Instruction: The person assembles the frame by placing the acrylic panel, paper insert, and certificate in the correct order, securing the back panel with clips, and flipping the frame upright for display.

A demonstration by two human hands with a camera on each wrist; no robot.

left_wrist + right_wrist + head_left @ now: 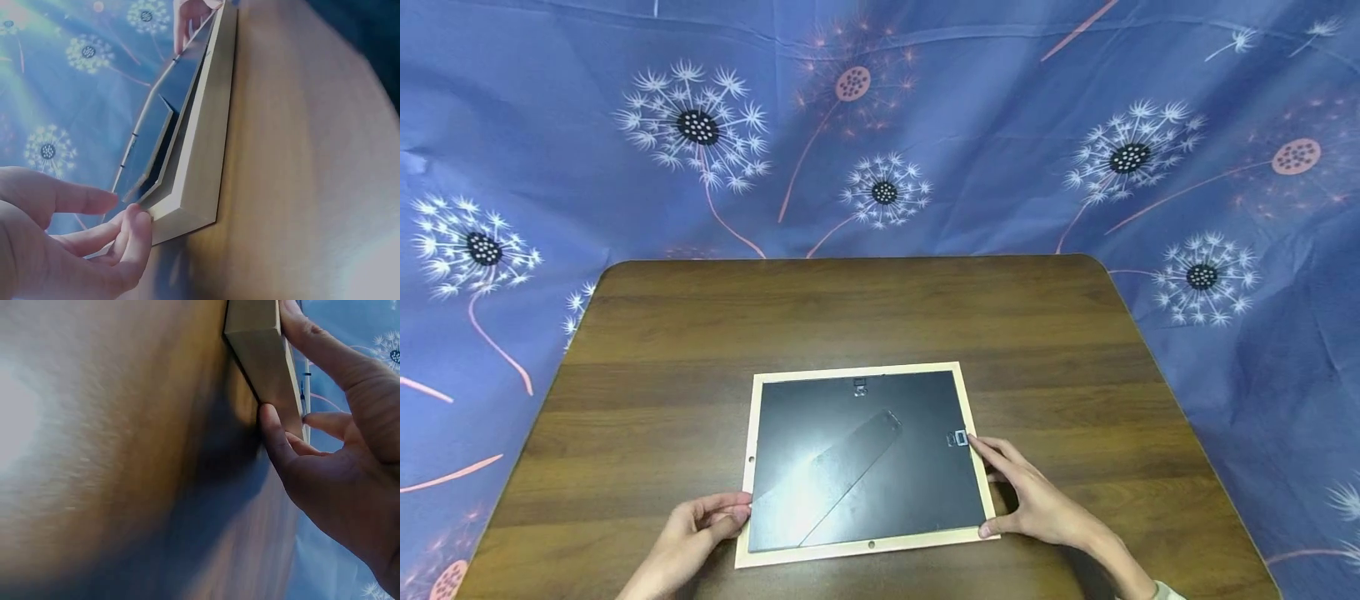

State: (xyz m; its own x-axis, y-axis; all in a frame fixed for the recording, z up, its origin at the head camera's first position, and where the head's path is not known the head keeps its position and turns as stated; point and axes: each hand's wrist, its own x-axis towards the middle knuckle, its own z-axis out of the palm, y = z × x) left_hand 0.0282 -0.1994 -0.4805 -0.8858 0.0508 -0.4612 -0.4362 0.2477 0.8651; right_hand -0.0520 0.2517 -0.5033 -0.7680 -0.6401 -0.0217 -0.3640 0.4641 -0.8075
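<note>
A picture frame [856,552] of pale wood lies back side up on the brown table. Its black backing board [925,483] carries a fold-out stand flap [859,440] and metal clips, one [957,438] at the right edge. My left hand [688,533] touches the outer left side near the front corner with its fingertips. At the right edge, my right hand [1037,500] grips the frame, thumb at the front right corner and index finger beside the clip. In the left wrist view, the flap [153,153] stands up slightly from the board.
The wooden table [850,312] reaches past the frame on all sides, with rounded far corners. Blue cloth [985,167] printed with dandelions hangs behind and beside it.
</note>
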